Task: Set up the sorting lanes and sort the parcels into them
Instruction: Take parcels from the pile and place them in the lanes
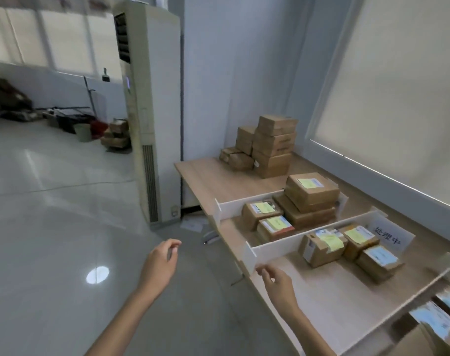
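Observation:
White divider strips split the wooden table into lanes. The far lane holds several labelled cardboard parcels; the middle lane holds three more parcels beside a white sign card. A pile of unlabelled boxes stands at the table's far end. My left hand hovers over the floor left of the table, fingers loosely curled, holding nothing. My right hand is above the table's front edge just below the middle divider's end, fingers loosely curled and empty.
A tall standing air conditioner is just left of the table's far end. More labelled parcels lie in the near lane at bottom right. Clutter and a bucket sit by the far wall. A roller blind covers the window behind the table.

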A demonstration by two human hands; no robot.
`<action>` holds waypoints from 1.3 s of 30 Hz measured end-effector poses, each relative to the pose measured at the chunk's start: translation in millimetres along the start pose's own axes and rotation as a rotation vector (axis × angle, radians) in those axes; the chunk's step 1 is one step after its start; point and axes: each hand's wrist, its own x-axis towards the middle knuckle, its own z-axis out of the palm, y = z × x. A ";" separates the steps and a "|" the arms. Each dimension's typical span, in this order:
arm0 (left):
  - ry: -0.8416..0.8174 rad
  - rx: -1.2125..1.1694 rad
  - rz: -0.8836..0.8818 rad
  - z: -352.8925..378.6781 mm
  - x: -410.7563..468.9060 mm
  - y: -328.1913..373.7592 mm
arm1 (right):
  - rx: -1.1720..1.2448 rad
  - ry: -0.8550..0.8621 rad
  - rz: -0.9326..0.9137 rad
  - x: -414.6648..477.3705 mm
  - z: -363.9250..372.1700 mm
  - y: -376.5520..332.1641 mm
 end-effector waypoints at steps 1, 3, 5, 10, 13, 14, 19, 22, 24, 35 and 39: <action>0.006 0.003 -0.011 -2.5 13.9 -7.1 | 0.006 -0.007 -0.012 15.1 8.4 -6.5; 0.017 0.011 -0.017 -3.6 47.0 -19.6 | 0.033 -0.022 -0.011 49.8 26.1 -17.8; 0.021 0.003 -0.013 -1.3 84.6 -27.1 | 0.042 -0.033 0.003 87.8 42.3 -27.6; 0.005 -0.007 0.011 11.0 197.8 -40.8 | 0.096 -0.026 -0.027 200.1 79.3 -48.0; -0.013 -0.005 0.003 15.7 263.5 -52.8 | 0.132 -0.016 -0.015 267.4 96.3 -63.0; -0.014 -0.005 0.001 14.8 280.3 -55.5 | 0.144 -0.014 -0.002 285.8 100.8 -68.3; -0.019 0.008 -0.005 13.9 376.3 -78.3 | 0.262 -0.028 0.095 389.9 132.0 -91.7; -0.061 0.004 -0.018 23.6 438.8 -100.5 | 0.299 -0.039 0.136 446.5 154.6 -104.9; -0.091 0.003 -0.009 32.1 481.8 -115.0 | 0.315 -0.029 0.172 478.9 167.5 -111.1; -0.315 -0.024 0.140 106.5 749.4 -124.1 | 0.409 0.244 0.368 666.6 179.1 -145.3; -0.414 -0.057 0.288 154.9 819.4 -74.4 | 0.425 0.431 0.357 723.3 130.7 -155.6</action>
